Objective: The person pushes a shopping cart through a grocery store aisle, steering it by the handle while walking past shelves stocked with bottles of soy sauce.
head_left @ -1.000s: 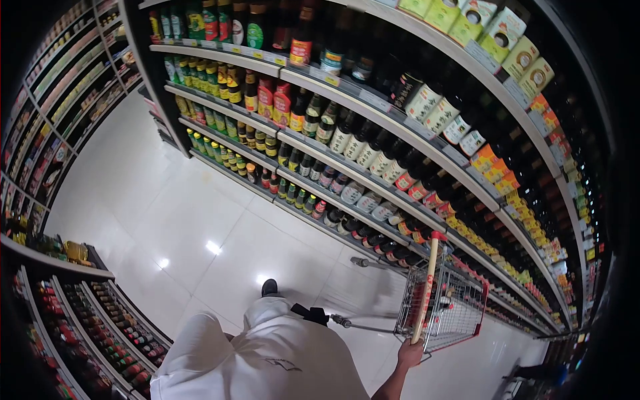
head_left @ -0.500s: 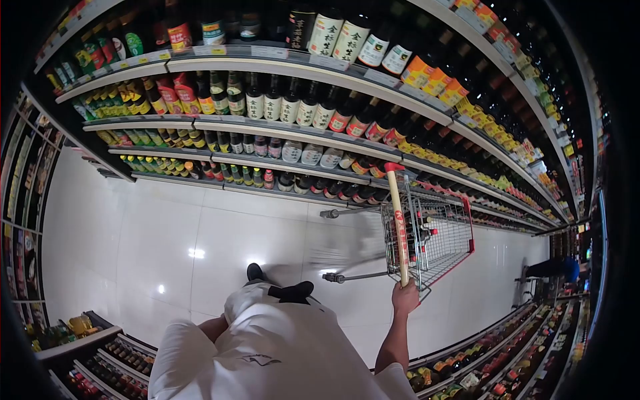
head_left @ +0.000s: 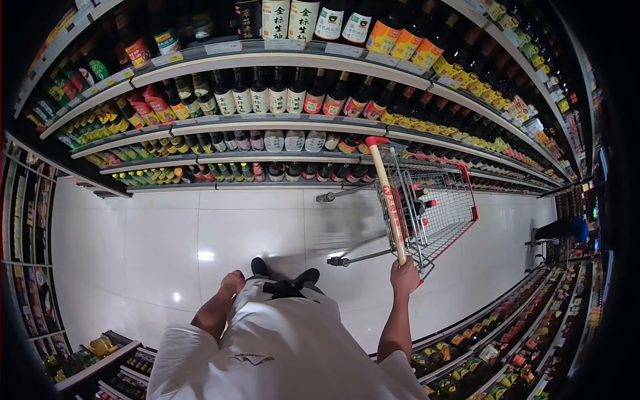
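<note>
Right hand point(head_left: 405, 275) closed around near end of cart handle point(head_left: 389, 197), palm side hidden. Shopping cart point(head_left: 475, 213) on floor point(head_left: 253, 223), beside shelf point(head_left: 267, 58). Red-capped bottles point(head_left: 424, 207) inside, toward its handle side, partly behind wire, probably dark glass. Left hand point(head_left: 233, 282) near shirt point(head_left: 287, 350), fingers curled; can't tell grip width or contents. Another person point(head_left: 580, 230) at right, details hard to make out.

The tiled floor point(head_left: 157, 233) carries a shopping cart point(head_left: 437, 208) and shoes point(head_left: 260, 267).
</note>
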The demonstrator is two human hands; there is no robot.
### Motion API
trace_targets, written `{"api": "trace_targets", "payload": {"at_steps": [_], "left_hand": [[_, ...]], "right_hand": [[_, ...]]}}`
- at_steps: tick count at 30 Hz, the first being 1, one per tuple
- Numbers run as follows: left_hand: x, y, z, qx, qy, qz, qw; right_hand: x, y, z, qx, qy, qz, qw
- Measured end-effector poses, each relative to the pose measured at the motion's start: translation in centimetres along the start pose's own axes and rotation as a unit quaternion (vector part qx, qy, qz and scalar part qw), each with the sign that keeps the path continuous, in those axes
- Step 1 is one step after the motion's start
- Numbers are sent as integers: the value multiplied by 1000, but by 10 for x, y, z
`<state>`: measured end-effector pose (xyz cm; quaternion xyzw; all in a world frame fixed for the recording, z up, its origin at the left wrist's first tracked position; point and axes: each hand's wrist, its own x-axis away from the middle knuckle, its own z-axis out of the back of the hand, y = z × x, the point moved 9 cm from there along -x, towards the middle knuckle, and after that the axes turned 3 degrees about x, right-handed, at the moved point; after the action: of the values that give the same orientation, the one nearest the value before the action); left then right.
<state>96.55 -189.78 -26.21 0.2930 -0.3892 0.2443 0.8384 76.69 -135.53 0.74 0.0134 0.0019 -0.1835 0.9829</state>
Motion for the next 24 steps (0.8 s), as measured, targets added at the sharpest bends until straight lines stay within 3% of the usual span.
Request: {"api": "trace_targets", "payload": {"at_steps": [8,11,20,24], "left_hand": [[-17,-1,-17,-11,88,18,996],[1,13,-11,-16,19,2,1000],[-2,42,-17,-25,23,-50,998],[-8,67,-21,-65,16,-33,997]], "right_hand": [[0,-2,0,-6,2,7,1000],[0,-5,6,-14,14,13,1000],[0,-2,1,-47,2,40,998],[2,-1,5,-99,-12,43,994]]}}
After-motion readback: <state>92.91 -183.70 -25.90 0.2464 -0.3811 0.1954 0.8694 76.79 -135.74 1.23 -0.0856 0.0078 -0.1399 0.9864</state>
